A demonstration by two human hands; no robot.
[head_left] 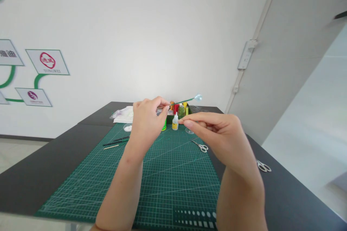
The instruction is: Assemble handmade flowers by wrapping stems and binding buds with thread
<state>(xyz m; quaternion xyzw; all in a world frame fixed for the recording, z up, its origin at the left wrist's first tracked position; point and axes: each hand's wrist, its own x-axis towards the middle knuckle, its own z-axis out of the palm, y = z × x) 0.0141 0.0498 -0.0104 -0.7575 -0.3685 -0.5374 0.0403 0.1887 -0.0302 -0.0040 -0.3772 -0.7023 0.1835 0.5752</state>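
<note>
1. Above the cutting mat (162, 180), the left hand (148, 121) pinches a thin green stem (184, 100) by one end.
2. The right hand (217, 133) is pinched shut; what it holds, I cannot tell.
3. Gripped so far back, the green stem may sag or slip onto the glue bottle (175, 122).

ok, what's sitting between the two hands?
Head view: between the left hand, pinching a green stem, and the right hand, a small bottle shows, standing farther back on the cutting mat.
</note>
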